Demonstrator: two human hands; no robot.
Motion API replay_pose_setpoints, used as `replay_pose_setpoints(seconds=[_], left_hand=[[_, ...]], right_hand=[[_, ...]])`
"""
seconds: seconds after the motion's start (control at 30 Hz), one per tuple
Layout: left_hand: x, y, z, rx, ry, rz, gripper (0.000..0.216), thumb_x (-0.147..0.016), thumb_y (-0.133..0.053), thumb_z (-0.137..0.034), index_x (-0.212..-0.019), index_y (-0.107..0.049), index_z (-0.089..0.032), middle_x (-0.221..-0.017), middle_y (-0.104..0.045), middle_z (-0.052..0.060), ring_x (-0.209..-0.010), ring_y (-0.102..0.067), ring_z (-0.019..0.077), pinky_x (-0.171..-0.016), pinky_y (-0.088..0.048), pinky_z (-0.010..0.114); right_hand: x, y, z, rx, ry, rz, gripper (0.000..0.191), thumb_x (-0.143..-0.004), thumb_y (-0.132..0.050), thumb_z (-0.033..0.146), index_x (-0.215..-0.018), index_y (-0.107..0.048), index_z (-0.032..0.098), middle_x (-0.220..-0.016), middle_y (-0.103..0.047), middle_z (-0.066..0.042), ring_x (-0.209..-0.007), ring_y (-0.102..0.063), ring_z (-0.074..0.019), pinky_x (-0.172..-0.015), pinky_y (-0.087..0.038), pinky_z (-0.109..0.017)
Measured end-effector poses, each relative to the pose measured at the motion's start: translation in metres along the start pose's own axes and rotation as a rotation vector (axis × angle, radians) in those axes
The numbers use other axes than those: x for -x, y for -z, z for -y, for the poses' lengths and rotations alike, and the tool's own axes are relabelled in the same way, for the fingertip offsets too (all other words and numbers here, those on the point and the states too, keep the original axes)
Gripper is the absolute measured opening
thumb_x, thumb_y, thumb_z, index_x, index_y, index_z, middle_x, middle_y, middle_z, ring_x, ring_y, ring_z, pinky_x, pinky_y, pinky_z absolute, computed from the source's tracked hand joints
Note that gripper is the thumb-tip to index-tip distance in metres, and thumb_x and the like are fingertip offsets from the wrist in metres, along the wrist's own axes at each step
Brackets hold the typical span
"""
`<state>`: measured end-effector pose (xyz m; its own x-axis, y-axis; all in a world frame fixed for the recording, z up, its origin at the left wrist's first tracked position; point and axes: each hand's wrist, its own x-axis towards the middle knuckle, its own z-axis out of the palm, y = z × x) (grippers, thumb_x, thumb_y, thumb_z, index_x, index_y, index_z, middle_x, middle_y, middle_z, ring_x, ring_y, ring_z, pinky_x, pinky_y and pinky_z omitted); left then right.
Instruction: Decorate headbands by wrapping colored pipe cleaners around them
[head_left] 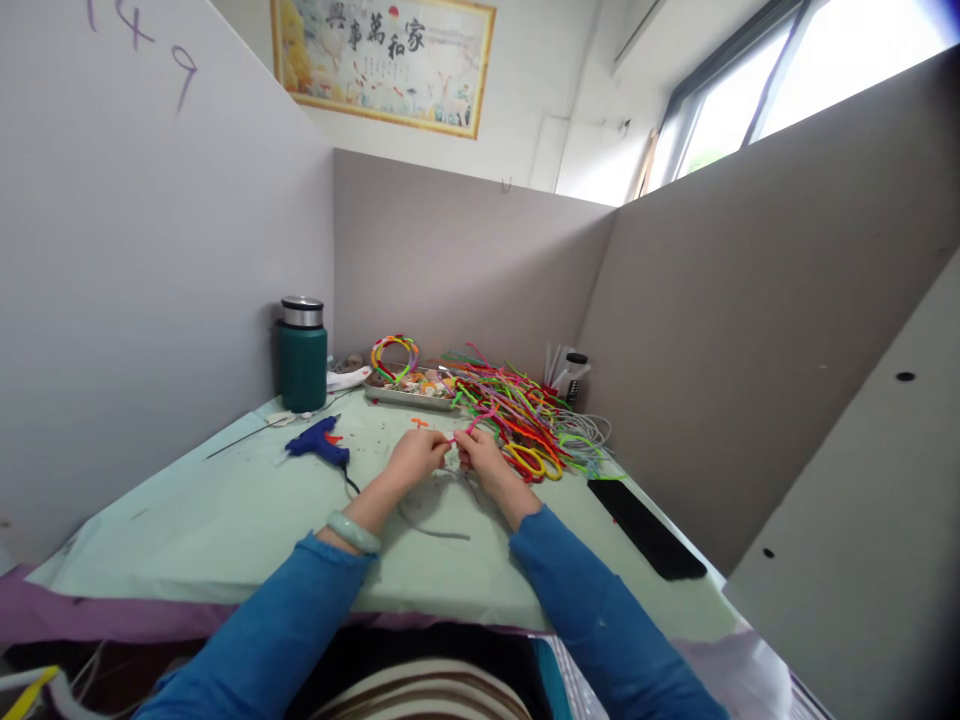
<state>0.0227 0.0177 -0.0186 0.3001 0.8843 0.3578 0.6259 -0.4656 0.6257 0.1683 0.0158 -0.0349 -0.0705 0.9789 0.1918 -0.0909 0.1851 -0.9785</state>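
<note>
My left hand (417, 456) and my right hand (480, 460) meet at the middle of the desk, fingers pinched together on a thin pink pipe cleaner (480, 420) that runs up toward the pile. A grey headband (435, 520) curves on the mat just under my wrists. My left wrist wears a pale green bangle (352, 531). Both sleeves are blue. Behind my right hand lies a heap of coloured pipe cleaners (525, 420).
A blue glue gun (321, 441) lies left of my hands on the pale green mat (225, 510). A teal flask (303, 354) stands at the back left, a metal tray (412, 390) with a wrapped hoop behind. A black phone (645, 527) lies right. Grey partitions enclose the desk.
</note>
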Motion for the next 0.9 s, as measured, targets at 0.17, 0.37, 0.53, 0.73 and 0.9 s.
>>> replay_pose_setpoints(seconds=[0.17,0.37,0.53,0.73,0.9], left_hand=[[-0.002,0.002,0.005,0.536,0.107,0.28,0.034,-0.076,-0.05,-0.045,-0.077,-0.06,-0.013,-0.062,-0.062,0.002,-0.035,-0.033,0.0052,-0.039,-0.022,0.022],[0.004,0.013,-0.004,0.887,0.235,0.414,0.031,-0.07,-0.06,-0.044,-0.074,-0.053,-0.014,-0.05,-0.047,-0.005,-0.033,-0.023,0.0019,-0.037,-0.013,0.02],[0.004,0.014,-0.008,0.797,0.205,0.386,0.031,-0.07,-0.061,-0.043,-0.078,-0.056,-0.013,-0.048,-0.046,-0.005,-0.034,-0.021,0.0026,-0.038,-0.011,0.021],[0.001,0.009,-0.004,0.169,0.024,0.108,0.023,-0.075,-0.052,-0.031,-0.065,-0.062,-0.014,-0.049,-0.053,0.001,-0.046,-0.04,0.0094,-0.048,-0.026,0.023],[-0.002,0.006,-0.001,-0.019,-0.01,-0.047,0.023,-0.077,-0.052,-0.032,-0.067,-0.066,-0.016,-0.06,-0.061,0.005,-0.058,-0.049,0.0131,-0.054,-0.029,0.024]], right_hand=[[-0.003,0.005,0.002,-0.042,0.082,0.016,0.035,-0.069,-0.063,0.048,-0.066,-0.044,0.019,-0.049,-0.043,0.006,-0.041,-0.037,-0.0069,-0.041,-0.029,-0.021],[0.001,0.004,0.006,-0.036,0.112,0.099,0.035,-0.068,-0.064,0.05,-0.075,-0.054,0.017,-0.06,-0.055,0.002,-0.046,-0.043,-0.0078,-0.046,-0.034,-0.022],[0.0,0.006,0.004,0.156,0.221,0.013,0.029,-0.072,-0.059,0.043,-0.061,-0.054,0.017,-0.051,-0.05,0.002,-0.045,-0.041,-0.0084,-0.045,-0.031,-0.022],[-0.008,0.009,-0.002,0.319,0.178,-0.071,0.027,-0.069,-0.058,0.037,-0.052,-0.051,0.017,-0.042,-0.043,0.005,-0.042,-0.037,-0.0084,-0.044,-0.027,-0.022],[-0.009,0.008,-0.004,0.199,0.105,-0.071,0.026,-0.068,-0.058,0.037,-0.052,-0.05,0.017,-0.04,-0.04,0.005,-0.038,-0.034,-0.0081,-0.041,-0.026,-0.023]])
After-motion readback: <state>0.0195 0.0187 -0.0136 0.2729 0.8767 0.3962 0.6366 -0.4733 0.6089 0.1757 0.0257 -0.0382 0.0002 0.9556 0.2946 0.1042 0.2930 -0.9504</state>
